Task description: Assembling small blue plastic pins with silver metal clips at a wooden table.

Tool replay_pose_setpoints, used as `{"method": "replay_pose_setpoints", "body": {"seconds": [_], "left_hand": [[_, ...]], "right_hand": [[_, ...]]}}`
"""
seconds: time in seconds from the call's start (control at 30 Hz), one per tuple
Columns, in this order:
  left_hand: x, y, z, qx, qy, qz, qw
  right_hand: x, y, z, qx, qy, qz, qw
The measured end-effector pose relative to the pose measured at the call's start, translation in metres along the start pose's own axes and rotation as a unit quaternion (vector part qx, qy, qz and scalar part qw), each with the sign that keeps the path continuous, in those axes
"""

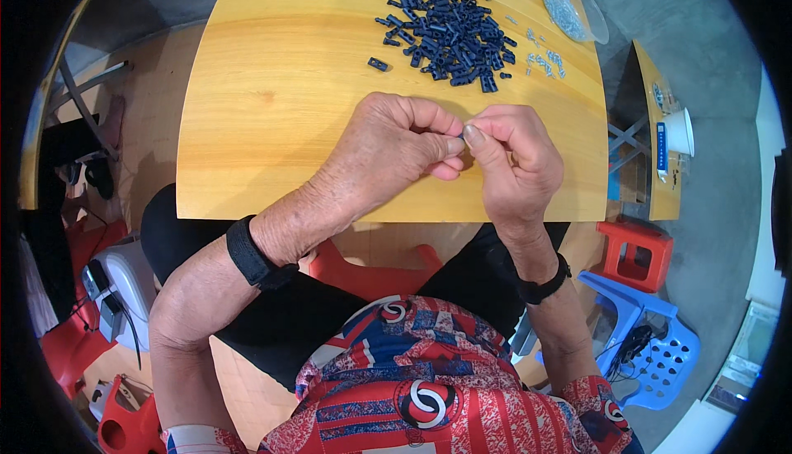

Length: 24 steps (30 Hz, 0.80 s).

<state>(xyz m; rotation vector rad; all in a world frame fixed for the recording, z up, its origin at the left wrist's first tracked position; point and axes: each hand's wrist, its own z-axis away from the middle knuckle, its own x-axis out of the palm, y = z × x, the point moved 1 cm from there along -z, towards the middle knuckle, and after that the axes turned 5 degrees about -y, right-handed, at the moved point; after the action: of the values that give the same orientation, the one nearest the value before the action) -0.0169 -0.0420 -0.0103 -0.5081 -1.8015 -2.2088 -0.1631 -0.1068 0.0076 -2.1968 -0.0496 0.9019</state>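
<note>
In the middle of the frame, over the worktop, the left hand and right hand pinched fingers around a small dark piece, mostly hidden, probably for fine control. Black parts and silver bits lay upper centre-right, seemingly within reach.

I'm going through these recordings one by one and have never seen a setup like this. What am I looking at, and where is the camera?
There is no machine here: a person works with two bare hands. The single picture comes from a wide camera worn on their head, looking down, so straight edges bend.

On the wooden table lie a large pile of dark pieces, one loose dark piece and some small metal bits. A clear tub stands near the far right.

The left hand and right hand meet, fingertips pinched; anything held is mostly hidden.
</note>
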Motion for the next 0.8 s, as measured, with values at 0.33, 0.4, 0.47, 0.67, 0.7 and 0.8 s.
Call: {"method": "replay_pose_setpoints", "body": {"seconds": [0.33,0.4,0.47,0.67,0.7,0.8], "left_hand": [[0.001,0.000,0.005,0.004,0.010,0.020,1.000],[-0.001,-0.002,0.005,-0.004,0.011,0.017,1.000],[-0.002,-0.003,0.004,-0.011,0.013,0.012,1.000],[-0.003,-0.002,0.004,-0.013,0.010,0.016,1.000],[-0.003,-0.002,0.004,-0.012,0.014,0.014,1.000],[-0.002,0.000,0.004,-0.010,0.015,0.016,1.000]], "right_hand": [[-0.001,-0.006,0.004,-0.068,-0.022,0.062,0.996],[-0.004,-0.009,0.003,-0.091,-0.036,0.092,0.991],[-0.006,-0.010,0.004,-0.113,-0.080,0.116,0.983],[-0.009,-0.005,0.011,0.147,-0.069,-0.160,0.974],[-0.008,-0.006,0.012,0.147,-0.068,-0.161,0.974],[-0.007,-0.009,0.013,0.169,-0.043,-0.166,0.971]]}}
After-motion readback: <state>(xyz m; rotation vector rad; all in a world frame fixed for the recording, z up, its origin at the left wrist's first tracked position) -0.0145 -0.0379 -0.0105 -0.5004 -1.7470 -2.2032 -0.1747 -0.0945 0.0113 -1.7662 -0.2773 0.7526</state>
